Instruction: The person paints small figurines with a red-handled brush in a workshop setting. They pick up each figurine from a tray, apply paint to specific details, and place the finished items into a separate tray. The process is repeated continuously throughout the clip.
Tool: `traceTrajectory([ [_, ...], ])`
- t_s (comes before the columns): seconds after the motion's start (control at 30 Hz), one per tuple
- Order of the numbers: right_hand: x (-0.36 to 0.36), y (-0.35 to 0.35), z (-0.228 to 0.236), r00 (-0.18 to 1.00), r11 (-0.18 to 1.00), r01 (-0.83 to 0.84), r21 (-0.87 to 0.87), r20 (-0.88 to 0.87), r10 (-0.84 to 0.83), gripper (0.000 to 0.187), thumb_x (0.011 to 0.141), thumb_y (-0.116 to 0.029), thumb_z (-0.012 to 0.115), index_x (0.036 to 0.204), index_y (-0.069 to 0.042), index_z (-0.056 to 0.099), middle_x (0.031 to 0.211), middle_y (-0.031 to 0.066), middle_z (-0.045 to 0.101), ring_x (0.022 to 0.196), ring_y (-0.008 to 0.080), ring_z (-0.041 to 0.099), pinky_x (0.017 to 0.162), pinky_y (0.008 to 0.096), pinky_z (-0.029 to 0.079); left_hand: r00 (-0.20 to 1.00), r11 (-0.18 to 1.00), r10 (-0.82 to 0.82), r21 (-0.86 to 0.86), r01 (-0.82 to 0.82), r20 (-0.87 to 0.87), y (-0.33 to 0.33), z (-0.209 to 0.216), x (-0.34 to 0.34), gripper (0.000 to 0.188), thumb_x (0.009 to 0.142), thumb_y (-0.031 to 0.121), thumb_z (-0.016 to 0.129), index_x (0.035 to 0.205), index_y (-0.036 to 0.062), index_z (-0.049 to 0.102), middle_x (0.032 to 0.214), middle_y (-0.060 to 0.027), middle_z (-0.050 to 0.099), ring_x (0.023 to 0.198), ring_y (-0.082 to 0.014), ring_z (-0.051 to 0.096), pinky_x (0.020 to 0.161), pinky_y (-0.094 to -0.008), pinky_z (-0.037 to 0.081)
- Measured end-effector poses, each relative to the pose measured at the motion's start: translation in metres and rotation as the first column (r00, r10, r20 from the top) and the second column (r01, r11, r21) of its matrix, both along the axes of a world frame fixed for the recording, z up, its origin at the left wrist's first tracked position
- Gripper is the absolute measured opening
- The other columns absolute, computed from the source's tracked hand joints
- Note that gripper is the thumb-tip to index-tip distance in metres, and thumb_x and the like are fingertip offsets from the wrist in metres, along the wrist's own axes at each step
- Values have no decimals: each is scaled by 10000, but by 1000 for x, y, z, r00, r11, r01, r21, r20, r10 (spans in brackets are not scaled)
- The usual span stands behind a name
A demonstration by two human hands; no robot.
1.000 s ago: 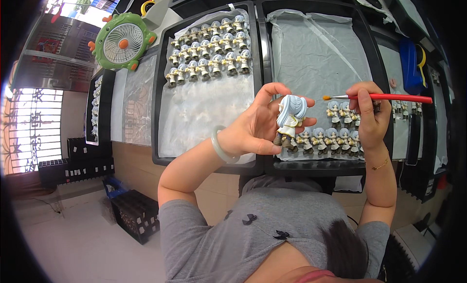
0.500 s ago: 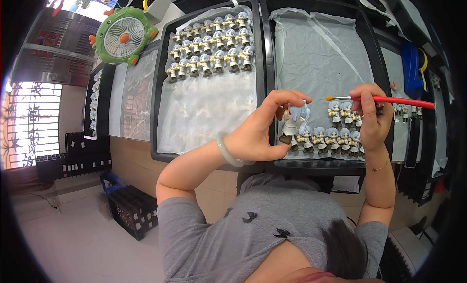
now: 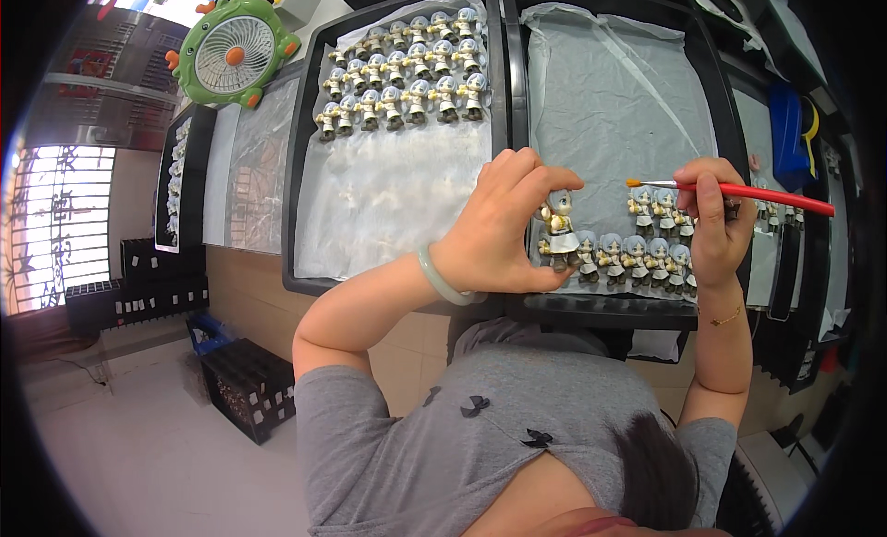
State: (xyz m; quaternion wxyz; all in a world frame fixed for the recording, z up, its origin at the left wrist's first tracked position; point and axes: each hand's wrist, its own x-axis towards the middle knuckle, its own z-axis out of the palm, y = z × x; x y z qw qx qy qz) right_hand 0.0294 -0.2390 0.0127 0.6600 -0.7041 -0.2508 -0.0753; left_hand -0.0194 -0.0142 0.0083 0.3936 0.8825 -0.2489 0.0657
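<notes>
Between the thumb and fingers of my left hand point(image 3: 504, 218) is a small figurine point(image 3: 560, 230) with pale blue-grey hair, a white outfit and dark boots. It is held upright at head and feet, its front showing. My right hand point(image 3: 716, 218) grips a red-handled paintbrush point(image 3: 758, 195); its orange-brown bristles point left, a short way from the figurine and apart from it. Beneath both hands lies a black tray point(image 3: 601, 308) lined with white sheet, where similar figurines point(image 3: 634, 256) stand in rows near the front edge. My right hand hides some of them.
On the left, another lined black tray point(image 3: 297, 214) bears three rows of like figurines point(image 3: 393, 108) at its back. A green fan point(image 3: 231, 52) stands at the far left. A blue tape dispenser point(image 3: 788, 135) sits at the right. Black crates point(image 3: 245, 389) rest on the floor.
My left hand has turned the figurine from its side and back hair to its front. The brush in my right hand has shifted slightly right.
</notes>
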Motion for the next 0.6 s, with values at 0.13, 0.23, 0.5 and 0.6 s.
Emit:
traceTrajectory([
  [0.13,0,1,0,1000,1000,-6,-8,0,6,186,859,-101,442,784,22,559,742,63,553,575,72,448,524,191,355,1000,1000,8,29,-8,8,0,-1,0,586,462,179,714,995,77,495,808,-88,419,769,-254,403,705,-329,326],
  [0.23,0,1,-1,1000,1000,-13,-11,-1,12,193,860,-113,445,781,20,560,743,62,552,577,71,449,523,191,355,1000,999,16,41,-16,6,1,-1,-1,588,458,194,719,991,84,497,798,-86,413,768,-253,403,710,-329,319],
  [0.5,0,-1,-3,947,963,-270,15,185,263,221,841,-193,502,780,5,578,657,55,549,547,97,459,508,218,355,999,997,40,69,-41,8,0,-3,-1,584,461,222,722,983,82,501,780,-81,413,761,-251,407,697,-329,316],
  [0.6,0,16,6,843,891,-401,-214,295,451,212,828,-200,523,773,-4,584,628,56,552,534,111,468,496,235,360,998,994,65,81,-67,27,-1,-6,-3,585,474,250,725,986,79,499,778,-83,422,749,-253,412,682,-328,317],
])
